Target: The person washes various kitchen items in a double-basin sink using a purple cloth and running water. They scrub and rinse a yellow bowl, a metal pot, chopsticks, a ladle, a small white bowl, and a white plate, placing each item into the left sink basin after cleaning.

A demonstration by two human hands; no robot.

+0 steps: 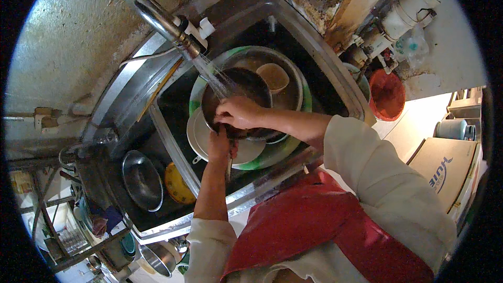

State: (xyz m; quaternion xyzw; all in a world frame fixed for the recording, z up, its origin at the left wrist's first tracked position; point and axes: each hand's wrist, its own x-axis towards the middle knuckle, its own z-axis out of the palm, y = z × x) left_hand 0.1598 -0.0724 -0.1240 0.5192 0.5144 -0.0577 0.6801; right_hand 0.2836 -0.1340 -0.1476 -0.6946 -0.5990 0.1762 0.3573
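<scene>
Water runs from a metal faucet (pixel 161 17) into a dark round metal pan (pixel 255 82) over the sink. My left hand (pixel 221 146) grips the pan's near rim, with a handle-like piece showing beside the fingers. Inside the pan, close to the near rim, is my right hand (pixel 240 113), its fingers curled; whether it holds anything cannot be told. Beneath the pan lie a white strainer or bowl (pixel 198 135) and a green and white basin (pixel 302 133). A large metal bowl in the basin holds brownish water and a small round bowl (pixel 273 78).
In the left sink compartment are a metal bowl (pixel 142 181) and a yellow dish (pixel 178 184). A metal divider (pixel 175 145) separates the compartments. A wooden stick (pixel 159 90) lies along the sink's back left edge. A red basin (pixel 387 94) and a cardboard box (pixel 444 169) are at the right.
</scene>
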